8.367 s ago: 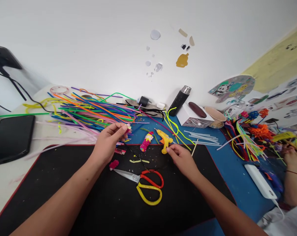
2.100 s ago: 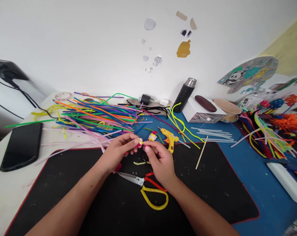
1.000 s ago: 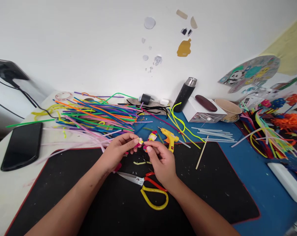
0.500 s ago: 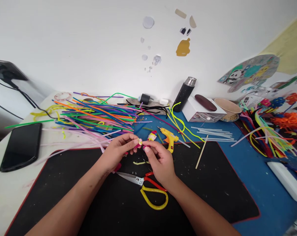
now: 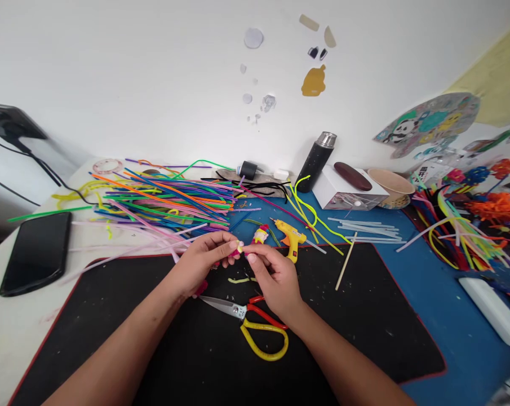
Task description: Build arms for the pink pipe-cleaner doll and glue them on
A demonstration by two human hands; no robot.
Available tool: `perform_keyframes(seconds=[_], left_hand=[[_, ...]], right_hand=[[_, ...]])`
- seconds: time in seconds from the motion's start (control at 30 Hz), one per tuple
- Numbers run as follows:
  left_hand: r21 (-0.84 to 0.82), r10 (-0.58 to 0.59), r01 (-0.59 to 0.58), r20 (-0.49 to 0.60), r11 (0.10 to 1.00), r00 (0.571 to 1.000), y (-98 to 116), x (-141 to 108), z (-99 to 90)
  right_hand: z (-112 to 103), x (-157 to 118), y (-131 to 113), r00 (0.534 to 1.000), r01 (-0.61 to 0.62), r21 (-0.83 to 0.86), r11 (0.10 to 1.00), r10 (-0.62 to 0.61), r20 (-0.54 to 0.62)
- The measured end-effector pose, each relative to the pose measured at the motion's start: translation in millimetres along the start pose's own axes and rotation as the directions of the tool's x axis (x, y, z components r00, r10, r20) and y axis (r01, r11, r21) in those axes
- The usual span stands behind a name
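Observation:
My left hand point(image 5: 204, 256) pinches a small magenta and pale-yellow pipe-cleaner piece point(image 5: 239, 247) between thumb and fingertips. From the other side my right hand point(image 5: 278, 279) has its thumb and index finger closed at the same piece. Just beyond the right fingers is a little figure point(image 5: 261, 233) with a red top and a yellow and white part; its lower end is hidden. Under the left wrist shows a magenta fuzzy bit point(image 5: 201, 288). Scissors point(image 5: 238, 310) with red and yellow handles lie below the hands, near a short pale-yellow strip point(image 5: 240, 279).
Colourful pipe cleaners point(image 5: 165, 197) are heaped behind the black mat point(image 5: 343, 338). A yellow glue gun point(image 5: 295, 239), glue sticks point(image 5: 368, 226) and a wooden stick point(image 5: 346, 262) lie right. A black flask point(image 5: 317, 160) stands by the white box point(image 5: 343, 192). A phone point(image 5: 37, 254) lies left.
The little figure beyond my right fingers looks slightly shifted and tilted. My fingertips have adjusted a little on the piece; both hands stay in nearly the same place.

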State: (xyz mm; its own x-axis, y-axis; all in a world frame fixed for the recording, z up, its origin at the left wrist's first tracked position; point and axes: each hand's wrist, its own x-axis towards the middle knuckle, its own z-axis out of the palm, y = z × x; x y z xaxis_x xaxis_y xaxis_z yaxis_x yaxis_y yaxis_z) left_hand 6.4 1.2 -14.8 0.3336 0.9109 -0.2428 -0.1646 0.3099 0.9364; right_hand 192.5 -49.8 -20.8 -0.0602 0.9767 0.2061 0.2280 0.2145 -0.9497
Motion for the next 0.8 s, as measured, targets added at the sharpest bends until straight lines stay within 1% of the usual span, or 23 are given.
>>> perform_keyframes(seconds=[0.37, 0.53, 0.67, 0.8], left_hand=[[-0.043, -0.012, 0.013, 0.034, 0.999, 0.999, 1.4, 0.0, 0.7], [-0.063, -0.011, 0.013, 0.035, 0.998, 0.999, -0.2, 0.4, -0.3], [-0.105, -0.02, 0.021, 0.015, 0.994, 1.0, -2.4, 0.3, -1.6], [-0.135, -0.02, 0.019, -0.004, 0.991, 1.0, -2.8, 0.5, -1.8]], right_hand=[[-3.0, 1.5, -1.1, 0.999, 0.045, -0.027, 0.999, -0.045, 0.002], [-2.0, -0.6, -4.8, 0.997, 0.067, -0.017, 0.998, -0.068, -0.03], [-1.7, -1.9, -3.6, 0.996, 0.072, -0.019, 0.997, -0.072, -0.054], [-1.3, -1.7, -0.8, 0.998, 0.054, -0.025, 0.998, -0.055, -0.04]])
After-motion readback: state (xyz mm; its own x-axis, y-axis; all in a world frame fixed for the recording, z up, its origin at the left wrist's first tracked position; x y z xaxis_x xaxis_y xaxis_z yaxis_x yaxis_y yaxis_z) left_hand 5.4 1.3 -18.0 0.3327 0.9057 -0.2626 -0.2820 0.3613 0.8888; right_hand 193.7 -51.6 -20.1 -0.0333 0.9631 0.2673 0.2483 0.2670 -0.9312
